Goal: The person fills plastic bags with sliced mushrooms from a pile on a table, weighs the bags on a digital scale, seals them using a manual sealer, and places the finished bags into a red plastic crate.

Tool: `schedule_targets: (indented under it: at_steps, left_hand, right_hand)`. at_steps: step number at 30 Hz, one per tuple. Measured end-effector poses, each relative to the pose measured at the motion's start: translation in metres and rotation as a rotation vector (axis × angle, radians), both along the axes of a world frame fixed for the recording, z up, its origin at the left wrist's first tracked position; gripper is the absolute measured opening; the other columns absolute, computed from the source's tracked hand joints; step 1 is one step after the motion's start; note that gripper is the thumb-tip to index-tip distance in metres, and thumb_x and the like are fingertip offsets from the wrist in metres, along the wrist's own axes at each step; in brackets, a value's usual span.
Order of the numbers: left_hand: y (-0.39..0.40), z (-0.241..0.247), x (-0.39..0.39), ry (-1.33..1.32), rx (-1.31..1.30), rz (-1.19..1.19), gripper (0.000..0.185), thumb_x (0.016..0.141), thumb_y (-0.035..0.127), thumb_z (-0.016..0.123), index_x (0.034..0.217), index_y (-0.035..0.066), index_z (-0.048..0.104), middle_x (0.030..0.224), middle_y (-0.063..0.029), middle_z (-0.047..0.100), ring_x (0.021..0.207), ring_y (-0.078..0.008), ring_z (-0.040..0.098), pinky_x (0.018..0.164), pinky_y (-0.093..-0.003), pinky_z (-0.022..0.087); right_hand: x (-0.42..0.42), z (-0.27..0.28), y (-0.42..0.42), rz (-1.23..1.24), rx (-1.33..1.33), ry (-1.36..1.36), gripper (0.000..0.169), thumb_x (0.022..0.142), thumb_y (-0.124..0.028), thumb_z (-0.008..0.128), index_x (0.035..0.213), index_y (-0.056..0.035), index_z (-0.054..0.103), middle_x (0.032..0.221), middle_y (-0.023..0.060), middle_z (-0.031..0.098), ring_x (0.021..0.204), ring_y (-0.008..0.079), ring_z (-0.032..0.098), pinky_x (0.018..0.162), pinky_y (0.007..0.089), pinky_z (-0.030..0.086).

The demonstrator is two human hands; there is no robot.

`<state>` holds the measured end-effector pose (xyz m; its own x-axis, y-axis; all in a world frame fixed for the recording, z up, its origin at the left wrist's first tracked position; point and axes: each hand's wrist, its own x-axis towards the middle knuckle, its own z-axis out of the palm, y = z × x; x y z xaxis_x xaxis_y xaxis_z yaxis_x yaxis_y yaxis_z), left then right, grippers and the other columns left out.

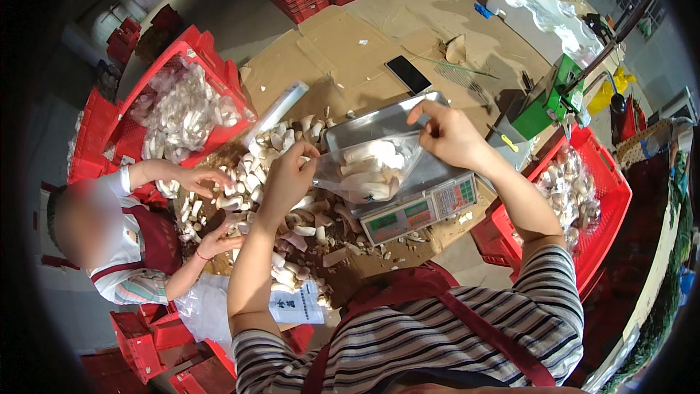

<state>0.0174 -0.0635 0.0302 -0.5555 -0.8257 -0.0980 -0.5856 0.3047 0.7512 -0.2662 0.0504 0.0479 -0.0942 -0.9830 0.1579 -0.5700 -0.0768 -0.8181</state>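
A clear plastic bag of king oyster mushrooms (pixel 374 169) lies over the steel pan (pixel 355 134) of a digital weighing scale (pixel 421 210). My left hand (pixel 292 178) pinches the bag's left end between thumb and fingers. At the bag's right end is my right hand (pixel 451 134), its index finger and thumb curved apart; whether its lower fingers hold the plastic cannot be told. Loose king oyster mushrooms (pixel 262 169) are heaped to the left of the scale, with trimmed scraps around its front edge.
Across the heap, a co-worker's hands (pixel 221 241) reach over mushrooms. Red crates with bagged mushrooms stand left (pixel 126 126) and right (pixel 607 202). A smartphone (pixel 408 74) lies beyond the pan. A green bench device (pixel 547 98) and a yellow cutter (pixel 509 143) are at right.
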Motion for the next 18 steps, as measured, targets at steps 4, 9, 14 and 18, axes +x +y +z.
schedule_targets:
  at_steps: [4,9,14,18]
  left_hand:
    - [0.003,-0.003,0.007,0.167,0.177,-0.044,0.01,0.087,0.006,0.054,0.097,0.005,0.056,0.053,0.0028,0.048,0.046,-0.0046,0.04,0.044,-0.0224,0.028]
    - [-0.011,-0.016,0.049,0.277,0.247,-0.155,0.079,0.072,0.007,0.075,0.137,0.003,0.031,0.11,-0.011,0.054,0.092,-0.0152,0.053,0.078,-0.0258,0.049]
    - [-0.005,-0.065,0.004,0.177,-0.342,-0.463,0.088,0.069,0.026,0.078,0.139,0.008,0.028,0.141,-0.0102,0.036,0.136,-0.0293,0.024,0.111,-0.0418,0.025]
    - [0.015,-0.079,-0.079,0.362,-0.446,-0.486,0.029,0.082,0.002,0.058,0.11,0.003,0.052,0.129,-0.0077,0.047,0.128,-0.0291,0.036,0.107,-0.043,0.029]
  right_hand:
    - [-0.006,-0.002,0.004,0.038,0.169,-0.19,0.025,0.078,0.005,0.051,0.101,-0.003,0.055,0.059,-0.0022,0.048,0.054,0.0045,0.045,0.049,0.021,0.036]
    - [-0.05,-0.055,0.012,0.231,-0.002,-0.587,0.091,0.076,-0.022,0.074,0.144,-0.0052,0.016,0.124,0.0142,0.045,0.109,0.0202,0.048,0.088,0.0302,0.045]
    - [0.002,-0.122,0.003,0.258,-0.116,0.223,0.132,0.049,-0.054,0.084,0.142,0.0025,0.008,0.14,0.0273,0.023,0.133,0.0402,0.022,0.112,0.047,0.016]
    - [0.047,-0.155,-0.03,0.262,-0.427,0.238,0.106,0.06,-0.05,0.079,0.134,0.0019,0.024,0.129,0.0276,0.033,0.124,0.0416,0.034,0.11,0.0521,0.017]
